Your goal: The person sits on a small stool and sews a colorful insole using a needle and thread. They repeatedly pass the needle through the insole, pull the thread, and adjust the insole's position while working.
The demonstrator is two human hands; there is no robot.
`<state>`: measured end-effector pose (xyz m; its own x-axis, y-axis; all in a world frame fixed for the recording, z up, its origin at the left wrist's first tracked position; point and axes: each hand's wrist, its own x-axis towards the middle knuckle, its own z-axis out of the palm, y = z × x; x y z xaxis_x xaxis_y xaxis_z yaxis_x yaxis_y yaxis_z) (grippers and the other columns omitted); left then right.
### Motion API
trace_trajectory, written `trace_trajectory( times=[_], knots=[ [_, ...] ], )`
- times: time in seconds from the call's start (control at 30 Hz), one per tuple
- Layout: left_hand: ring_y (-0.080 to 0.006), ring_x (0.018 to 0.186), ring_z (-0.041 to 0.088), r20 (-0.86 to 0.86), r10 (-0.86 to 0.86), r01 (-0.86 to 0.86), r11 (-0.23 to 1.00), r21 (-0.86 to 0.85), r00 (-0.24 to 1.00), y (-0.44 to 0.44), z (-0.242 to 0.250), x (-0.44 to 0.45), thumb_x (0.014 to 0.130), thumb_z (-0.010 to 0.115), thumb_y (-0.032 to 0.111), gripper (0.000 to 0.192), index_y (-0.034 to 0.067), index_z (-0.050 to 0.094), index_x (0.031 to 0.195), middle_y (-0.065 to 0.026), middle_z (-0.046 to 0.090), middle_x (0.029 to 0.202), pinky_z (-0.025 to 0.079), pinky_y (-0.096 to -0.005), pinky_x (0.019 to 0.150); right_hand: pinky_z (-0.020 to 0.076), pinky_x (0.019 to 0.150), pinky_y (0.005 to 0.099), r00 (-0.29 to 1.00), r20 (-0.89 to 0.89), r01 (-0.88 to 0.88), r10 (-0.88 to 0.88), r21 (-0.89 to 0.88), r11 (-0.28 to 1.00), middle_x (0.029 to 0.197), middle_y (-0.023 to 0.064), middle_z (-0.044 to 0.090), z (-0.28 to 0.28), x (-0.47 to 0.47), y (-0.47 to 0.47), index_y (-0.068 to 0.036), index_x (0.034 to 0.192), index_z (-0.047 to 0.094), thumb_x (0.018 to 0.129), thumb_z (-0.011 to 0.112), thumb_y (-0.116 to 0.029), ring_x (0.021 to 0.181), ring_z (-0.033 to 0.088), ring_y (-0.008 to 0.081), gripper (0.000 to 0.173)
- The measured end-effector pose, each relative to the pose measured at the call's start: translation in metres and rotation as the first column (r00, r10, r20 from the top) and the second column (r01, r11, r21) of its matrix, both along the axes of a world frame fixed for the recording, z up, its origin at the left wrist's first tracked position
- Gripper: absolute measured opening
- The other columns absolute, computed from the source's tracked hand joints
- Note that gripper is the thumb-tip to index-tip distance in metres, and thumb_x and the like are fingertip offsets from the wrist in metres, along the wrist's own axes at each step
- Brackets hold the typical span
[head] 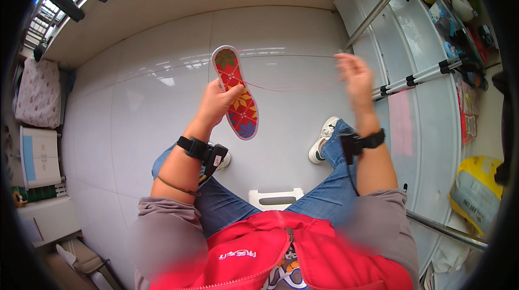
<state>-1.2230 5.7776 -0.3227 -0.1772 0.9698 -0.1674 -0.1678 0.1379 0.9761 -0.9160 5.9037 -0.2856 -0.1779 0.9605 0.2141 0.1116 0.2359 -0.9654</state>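
My left hand grips an embroidered insole by its left side, thumb across the front. The insole has a red ground, white lattice lines, green, yellow and blue leaf-like motifs and a pale edging. From near my thumb a thin red thread runs slackly to the right over the floor. Raised at the right, my right hand is blurred, its fingers bunched. The thread fades out toward it; whether a needle or thread sits between those fingers cannot be made out.
Pale floor tiles lie below my hands. A white plastic stool shows between my legs. At the right stands a metal-tubed rack with panels, a yellow-and-grey package beside it. A small white drawer cabinet stands left.
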Motion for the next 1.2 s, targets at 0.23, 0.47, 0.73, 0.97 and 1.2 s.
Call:
trace_trajectory(
  times=[0.23, 0.47, 0.73, 0.97, 1.2],
  knots=[
    [-0.0162, 0.08, 0.067, 0.039, -0.151, 0.149, 0.988, 0.033, 0.988, 0.01, 0.015, 0.029, 0.086, 0.067, 0.011, 0.019, -0.004, 0.064, 0.098, -0.0102, 0.069, 0.09, 0.055, -0.0295, 0.07, 0.0478, 0.062, 0.0266, 0.915, 0.231, -0.341, 0.331, 0.003, 0.94, 0.082, 0.0075, 0.06, -0.006, -0.091, -0.056, 0.001, 0.096, 0.068, 0.079, 0.072, -0.012, 0.067, 0.057, 0.013, 0.021],
    [-0.0148, 0.077, 0.066, -0.045, -0.151, 0.152, 0.988, 0.023, 0.987, 0.011, 0.015, 0.027, 0.085, 0.066, 0.008, 0.016, -0.004, 0.064, 0.096, -0.0094, 0.069, 0.087, 0.054, -0.0284, 0.068, 0.048, 0.063, 0.0264, 0.904, 0.193, -0.367, 0.381, -0.104, 0.924, 0.077, 0.0077, 0.061, -0.008, -0.098, -0.052, 0.002, 0.084, 0.067, 0.081, 0.069, -0.01, 0.068, 0.059, 0.0133, 0.013],
    [-0.0097, 0.072, 0.063, -0.224, 0.095, -0.08, 0.994, 0.076, 0.97, 0.013, 0.002, 0.011, 0.082, 0.067, 0.006, 0.011, -0.001, 0.067, 0.09, -0.0043, 0.068, 0.08, 0.052, -0.0272, 0.065, 0.0431, 0.059, 0.0211, 0.982, -0.087, -0.178, 0.167, -0.145, 0.973, 0.072, -0.0013, 0.06, 0.001, -0.062, -0.023, -0.002, 0.082, 0.066, 0.083, 0.069, -0.01, 0.064, 0.052, 0.0064, 0.009],
    [-0.0259, 0.094, 0.067, -0.773, 0.48, 0.17, 0.794, 0.584, 0.416, 0.008, 0.008, -0.003, 0.073, 0.069, -0.002, 0.02, 0.006, 0.069, 0.091, -0.0091, 0.07, 0.091, 0.055, -0.0318, 0.078, 0.0395, 0.057, 0.019, 0.961, -0.277, -0.064, -0.004, -0.236, 0.97, 0.071, -0.001, 0.059, -0.006, -0.01, -0.004, -0.002, 0.085, 0.065, 0.083, 0.069, -0.006, 0.06, 0.05, 0.0066, 0.006],
    [-0.0268, 0.105, 0.063, -0.764, 0.564, 0.277, 0.715, 0.641, 0.312, -0.001, 0.014, -0.006, 0.071, 0.071, -0.001, 0.021, 0.007, 0.069, 0.091, -0.0061, 0.068, 0.102, 0.055, -0.0354, 0.084, 0.0423, 0.056, 0.0219, 0.9, -0.396, 0.062, -0.183, -0.298, 0.953, 0.068, 0.0003, 0.056, -0.009, 0.032, 0.012, -0.001, 0.09, 0.063, 0.083, 0.068, -0.005, 0.058, 0.049, 0.0082, 0.009]
  ],
)
